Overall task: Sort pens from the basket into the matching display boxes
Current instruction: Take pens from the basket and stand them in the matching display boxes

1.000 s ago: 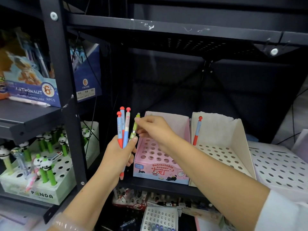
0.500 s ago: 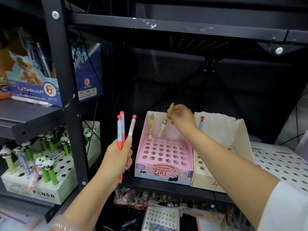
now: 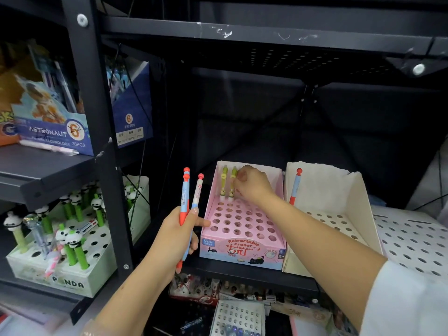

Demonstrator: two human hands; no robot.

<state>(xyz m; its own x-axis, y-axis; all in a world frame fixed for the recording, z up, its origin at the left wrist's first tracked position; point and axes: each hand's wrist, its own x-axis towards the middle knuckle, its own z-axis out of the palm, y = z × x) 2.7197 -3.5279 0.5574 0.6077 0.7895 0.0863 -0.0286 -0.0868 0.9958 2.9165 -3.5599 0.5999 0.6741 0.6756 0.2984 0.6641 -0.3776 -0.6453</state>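
My left hand (image 3: 178, 235) grips three upright pens with red knob tops (image 3: 186, 187), blue and white barrels, just left of the pink display box (image 3: 242, 252). My right hand (image 3: 252, 184) reaches into the back row of the pink box and pinches a green pen (image 3: 233, 177) that stands in a hole. Another green pen (image 3: 223, 180) stands beside it on the left. One red-topped blue pen (image 3: 295, 186) stands in the white display box (image 3: 363, 214) to the right.
A black metal shelf post (image 3: 106, 166) rises left of my left hand. Left of the post are a green panda pen box (image 3: 72, 282) and a blue astronaut box (image 3: 55, 134). A white perforated tray (image 3: 412, 238) lies at far right. More stationery sits on the shelf below.
My right hand took the green pen from the bundle in my left hand, carried it to the pink box and set it upright in a back-row hole next to the other green pen.
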